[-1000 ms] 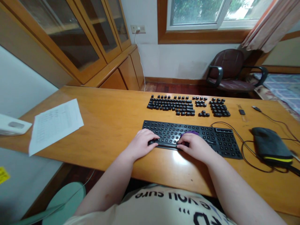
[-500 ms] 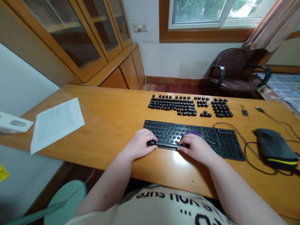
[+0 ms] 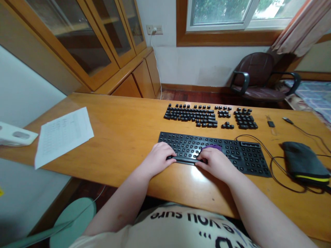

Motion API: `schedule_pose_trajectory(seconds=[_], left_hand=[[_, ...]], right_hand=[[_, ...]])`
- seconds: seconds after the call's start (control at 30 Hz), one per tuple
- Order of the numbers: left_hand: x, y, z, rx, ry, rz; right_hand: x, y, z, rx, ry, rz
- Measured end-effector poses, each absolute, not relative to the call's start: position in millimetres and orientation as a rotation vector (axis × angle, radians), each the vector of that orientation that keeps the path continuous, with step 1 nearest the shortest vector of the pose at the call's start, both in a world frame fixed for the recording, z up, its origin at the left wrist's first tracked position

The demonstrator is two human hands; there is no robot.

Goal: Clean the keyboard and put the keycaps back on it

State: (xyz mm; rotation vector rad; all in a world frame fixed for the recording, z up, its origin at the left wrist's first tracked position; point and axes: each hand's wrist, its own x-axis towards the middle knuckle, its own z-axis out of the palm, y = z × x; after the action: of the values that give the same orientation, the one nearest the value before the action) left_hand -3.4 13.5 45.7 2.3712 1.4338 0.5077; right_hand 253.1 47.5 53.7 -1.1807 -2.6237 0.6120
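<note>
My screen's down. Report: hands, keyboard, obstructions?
Left hand, right hand flanking long black bar. Keyboard mostly bare sockets; loose keys beyond it. Purple thing by right hand, partly hidden.

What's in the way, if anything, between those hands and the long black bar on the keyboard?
Nothing visible: the left hand and right hand have fingertips at the long black bar, along the near edge of the keyboard. A purple item shows over the keyboard just beyond the right hand, which partly hides it.

The shirt (image 3: 160, 232) is cream, with bold black lettering (image 3: 187, 216) that includes "you sure".
</note>
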Motion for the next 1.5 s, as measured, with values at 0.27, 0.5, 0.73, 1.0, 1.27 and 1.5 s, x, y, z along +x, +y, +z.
schedule_pose_trajectory(seconds=[0.27,0.5,0.73,1.0,1.27,1.5], left_hand=[[-4,12,47,2.332,1.431,0.507],[-3,13,47,2.322,1.416,0.511],[-10,13,50,2.228,1.475,0.523],[-20,13,52,2.24,1.438,0.547],[-22,14,52,2.27,1.46,0.519],[-4,13,45,2.348,1.416,0.494]], right_hand=[[254,48,55,-1.182,-2.612,0.643],[251,46,55,-1.189,-2.628,0.61],[256,47,58,-1.191,-2.585,0.689],[257,47,56,-1.198,-2.569,0.707],[257,49,55,-1.167,-2.59,0.688],[254,47,53,-1.167,-2.609,0.639]])
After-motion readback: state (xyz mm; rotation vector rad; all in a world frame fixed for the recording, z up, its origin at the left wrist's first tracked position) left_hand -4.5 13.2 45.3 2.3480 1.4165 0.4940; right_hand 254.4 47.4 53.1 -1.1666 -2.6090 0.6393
